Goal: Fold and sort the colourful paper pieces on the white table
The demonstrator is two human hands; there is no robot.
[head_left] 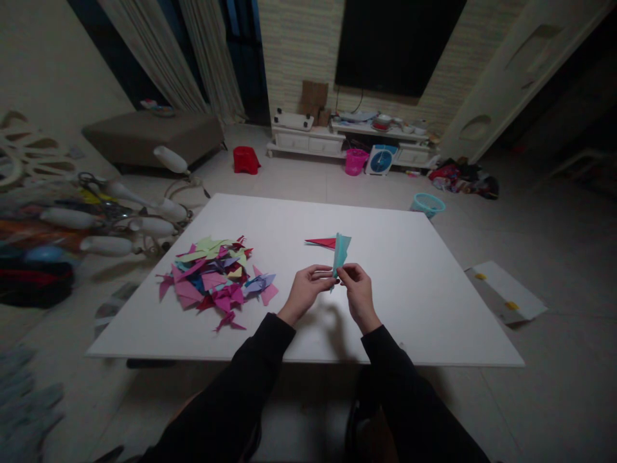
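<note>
A light teal piece of folded paper (341, 251) is held up over the table between my two hands. My left hand (311, 288) pinches its lower end from the left. From the right, the fingers of my right hand (355, 292) are closed on the same lower end. Just behind the teal paper lies a red folded paper (322, 242), narrow and pointed to the left, its right end partly hidden. To the left of my hands is a pile of folded paper cranes (216, 276) in pink, purple, green, blue and red.
The white table (424, 321) spans the space before me. Past its far right corner stands a teal basket (428, 204). A chandelier with white shades (110, 245) lies close by on the left. A red stool (246, 159) and pink bin (355, 162) stand farther back.
</note>
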